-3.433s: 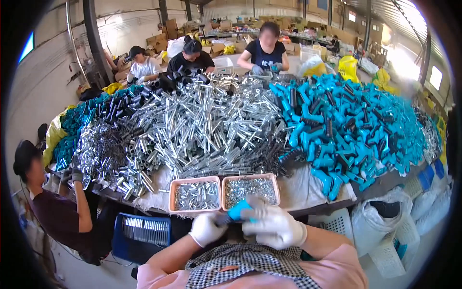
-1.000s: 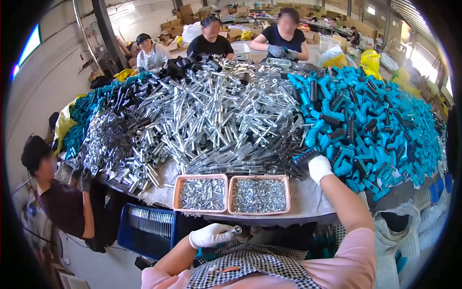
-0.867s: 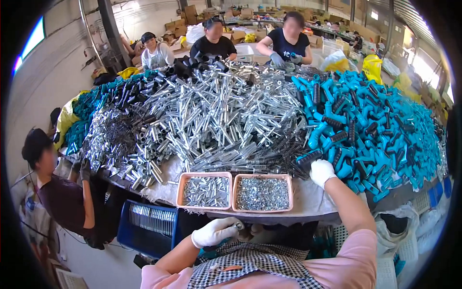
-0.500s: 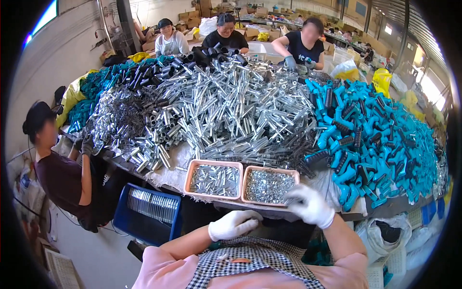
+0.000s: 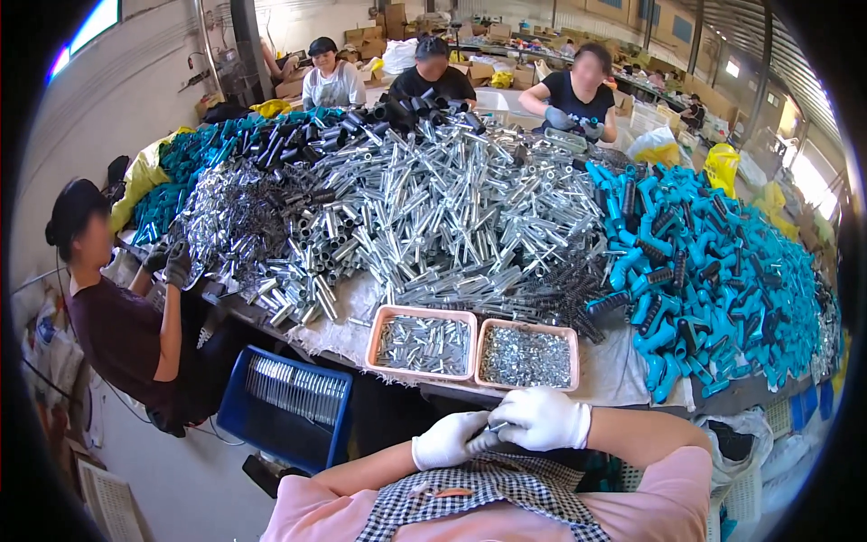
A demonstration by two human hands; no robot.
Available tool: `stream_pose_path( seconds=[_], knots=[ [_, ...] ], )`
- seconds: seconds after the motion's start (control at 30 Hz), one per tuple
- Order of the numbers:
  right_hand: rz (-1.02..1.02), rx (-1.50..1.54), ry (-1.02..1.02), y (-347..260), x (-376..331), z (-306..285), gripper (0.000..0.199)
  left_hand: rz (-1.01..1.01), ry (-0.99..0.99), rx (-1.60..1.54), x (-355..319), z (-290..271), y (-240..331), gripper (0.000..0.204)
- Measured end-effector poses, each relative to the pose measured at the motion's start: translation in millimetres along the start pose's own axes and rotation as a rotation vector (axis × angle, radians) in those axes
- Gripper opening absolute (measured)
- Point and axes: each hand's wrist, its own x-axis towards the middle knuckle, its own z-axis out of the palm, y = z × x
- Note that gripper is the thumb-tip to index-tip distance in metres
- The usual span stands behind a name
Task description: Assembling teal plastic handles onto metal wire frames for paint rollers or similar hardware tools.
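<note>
My left hand (image 5: 449, 440), in a white glove, is closed in front of my checked apron. My right hand (image 5: 545, 419), gloved the same way, meets it with bent fingers pressed together at the left fingertips. A small greyish bit (image 5: 484, 441) shows between the hands, too unclear to name. Just beyond them, at the table's near edge, stand two pink trays. The left tray (image 5: 372, 347) has short metal pins in it, and the right tray (image 5: 575, 363) is full of tiny shiny metal parts.
Behind the trays rises a big heap of metal tubes (image 5: 452, 217). Turquoise handles (image 5: 722, 280) pile up on the right, black springs (image 5: 591, 289) in between. A blue crate (image 5: 237, 388) sits lower left. A gloved co-worker (image 5: 108, 298) works at left; several people sit across the table.
My right hand has left the right tray's near edge and come down to my left hand; the two now touch. The whole view has shifted slightly, with the trays farther right.
</note>
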Motion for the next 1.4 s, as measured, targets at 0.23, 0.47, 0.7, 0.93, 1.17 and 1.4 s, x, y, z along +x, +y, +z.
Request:
stream_pose_path(
  seconds=[0.23,0.47,0.7,0.93,1.17,1.4],
  knots=[
    [0.383,0.148,-0.189,-18.5,20.3,-14.7,0.031,-0.055,0.062,0.040,-8.8,7.5,-12.3,0.040],
    [-0.322,-0.059,0.025,-21.8,20.2,-2.2,0.018,0.112,-0.050,-0.260,-9.9,-3.6,-16.5,0.045],
    [0.258,0.158,0.047,-13.9,11.4,11.9,0.013,0.010,0.123,-0.050,-14.6,15.4,-16.5,0.044],
    [0.214,0.165,-0.036,-29.3,12.0,-17.3,0.066,-0.067,0.070,-0.053,-13.9,7.4,-8.5,0.040],
    [0.728,0.397,-0.298,-9.5,-5.8,-11.9,0.056,-0.016,0.029,-0.092,-13.3,7.3,-8.0,0.039],
    [0.269,0.109,0.079,-25.9,-2.0,0.9,0.032,-0.037,0.014,-0.119,-8.6,10.2,-8.9,0.040]
  ],
)
